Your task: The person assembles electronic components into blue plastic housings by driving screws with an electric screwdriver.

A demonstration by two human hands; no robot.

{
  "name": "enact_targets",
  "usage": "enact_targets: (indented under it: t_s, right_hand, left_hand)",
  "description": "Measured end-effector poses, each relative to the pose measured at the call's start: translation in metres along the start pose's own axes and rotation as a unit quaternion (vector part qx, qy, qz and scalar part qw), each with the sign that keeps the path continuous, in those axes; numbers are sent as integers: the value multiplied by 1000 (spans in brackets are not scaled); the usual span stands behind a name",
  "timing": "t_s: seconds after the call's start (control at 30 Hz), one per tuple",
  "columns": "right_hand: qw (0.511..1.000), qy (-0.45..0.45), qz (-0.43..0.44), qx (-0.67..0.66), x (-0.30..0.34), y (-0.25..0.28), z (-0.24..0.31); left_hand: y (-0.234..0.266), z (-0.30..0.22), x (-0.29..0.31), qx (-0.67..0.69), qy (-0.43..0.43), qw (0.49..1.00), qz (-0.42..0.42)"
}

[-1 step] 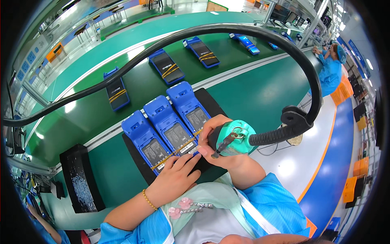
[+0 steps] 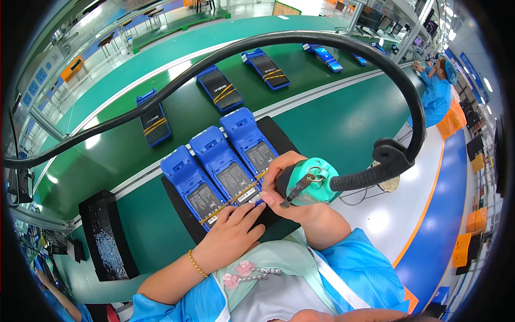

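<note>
Three blue handheld terminals [image 2: 219, 165] lie side by side, backs up, on a black mat [image 2: 182, 206], with their batteries showing. A tan elastic band [image 2: 236, 197] runs across their lower ends. My right hand [image 2: 287, 185] is wrapped round an electric screwdriver [image 2: 317, 181] with a green top and black body, held above the lower end of the rightmost terminal. Its tip is hidden below the hand. My left hand [image 2: 230, 236] lies with fingers stretched out, fingertips at the lower edge of the middle terminal, close to the right hand's fingers.
A thick black cable [image 2: 300, 37] arches overhead to the screwdriver. Beyond an aluminium rail, several banded terminals [image 2: 220, 88] lie screen up on a green conveyor. A black tray [image 2: 110, 241] of small clear-blue pieces stands at left. A co-worker [image 2: 437, 91] sits far right.
</note>
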State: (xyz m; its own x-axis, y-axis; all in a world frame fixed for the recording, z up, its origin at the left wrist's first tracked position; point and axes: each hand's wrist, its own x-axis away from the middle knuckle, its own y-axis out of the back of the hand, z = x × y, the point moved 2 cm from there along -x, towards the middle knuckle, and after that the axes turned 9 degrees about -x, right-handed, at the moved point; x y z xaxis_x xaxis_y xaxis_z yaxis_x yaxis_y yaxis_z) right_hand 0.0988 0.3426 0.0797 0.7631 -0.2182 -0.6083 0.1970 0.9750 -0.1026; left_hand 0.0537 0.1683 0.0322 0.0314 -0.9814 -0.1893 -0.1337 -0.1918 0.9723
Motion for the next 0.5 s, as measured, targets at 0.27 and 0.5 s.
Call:
enact_targets:
  t_s: [0.27,0.5]
  right_hand:
    - [1000,-4,-2,8,1,0,-4]
    - [1000,0,-2,-10,0,-2,-1]
  left_hand:
    - [-1,1,2,7,1,1000,21]
    - [1,1,1,7,2,1000,-6]
